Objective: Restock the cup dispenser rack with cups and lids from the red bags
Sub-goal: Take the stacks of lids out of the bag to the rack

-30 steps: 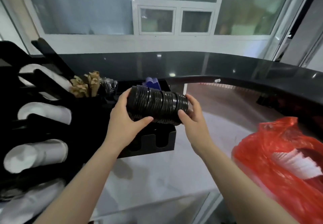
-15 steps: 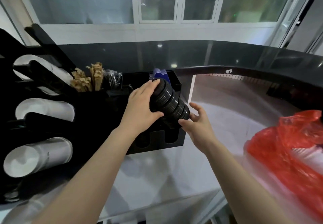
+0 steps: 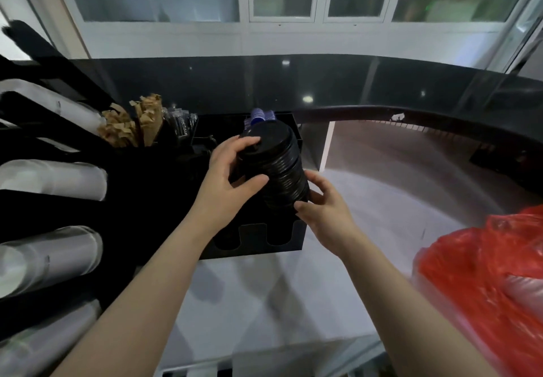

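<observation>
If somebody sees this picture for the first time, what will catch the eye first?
At the centre, a stack of black lids is held between the left hand and the right hand, above a black organizer box. At the lower right lies a bright red bag.

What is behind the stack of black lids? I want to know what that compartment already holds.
Just behind the stack of black lids, some blue items poke up from the black organizer. Only their tops show; the lids and the left hand cover the rest, so the compartment's contents cannot be seen.
</observation>
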Demonstrator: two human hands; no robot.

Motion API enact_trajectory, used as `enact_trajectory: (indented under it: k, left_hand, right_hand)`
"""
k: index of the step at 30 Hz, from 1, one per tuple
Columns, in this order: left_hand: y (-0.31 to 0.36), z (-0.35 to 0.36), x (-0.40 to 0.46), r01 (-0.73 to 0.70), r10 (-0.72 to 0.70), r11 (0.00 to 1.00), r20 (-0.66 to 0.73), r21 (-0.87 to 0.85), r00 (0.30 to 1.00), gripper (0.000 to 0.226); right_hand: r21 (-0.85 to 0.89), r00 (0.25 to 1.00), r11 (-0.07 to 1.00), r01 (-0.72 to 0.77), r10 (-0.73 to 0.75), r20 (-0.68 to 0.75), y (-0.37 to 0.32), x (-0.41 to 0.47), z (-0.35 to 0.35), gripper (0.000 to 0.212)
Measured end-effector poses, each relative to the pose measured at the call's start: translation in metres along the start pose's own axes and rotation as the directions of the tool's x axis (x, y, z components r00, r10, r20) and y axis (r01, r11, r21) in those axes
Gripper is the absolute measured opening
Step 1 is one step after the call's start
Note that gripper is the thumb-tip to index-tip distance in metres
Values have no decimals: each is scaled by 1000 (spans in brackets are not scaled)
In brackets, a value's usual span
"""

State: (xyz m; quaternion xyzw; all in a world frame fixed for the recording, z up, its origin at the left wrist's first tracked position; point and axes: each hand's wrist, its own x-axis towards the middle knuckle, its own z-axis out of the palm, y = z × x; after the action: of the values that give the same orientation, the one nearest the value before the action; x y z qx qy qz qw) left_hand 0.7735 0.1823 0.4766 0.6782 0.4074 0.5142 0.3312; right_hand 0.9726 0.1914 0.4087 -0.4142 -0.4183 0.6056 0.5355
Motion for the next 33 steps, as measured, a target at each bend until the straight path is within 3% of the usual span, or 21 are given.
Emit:
enact_trajectory:
  k: [4,12,22,33]
  left_hand:
    - [-3,2,-3,-18,13,997,-72,-70,997,71]
    - [-13,3,-3,17,-19,999,-48,-35,999,79]
    - [-15,14,-8,14,-14,1000,-31,-29,999,77]
    - [-10,21,-2,16,-22,994,-49,-113,999,80]
  right_hand:
    - [7,999,1000,-1,1,35,0,3,1,62]
    - [-22,999,1000,16,-15,42,0,0,9,60]
    - [-359,996,929,89,-74,57,-4,-10,11,82]
    - [-88,998,995,50,-54,-45,-2,-9,3,74]
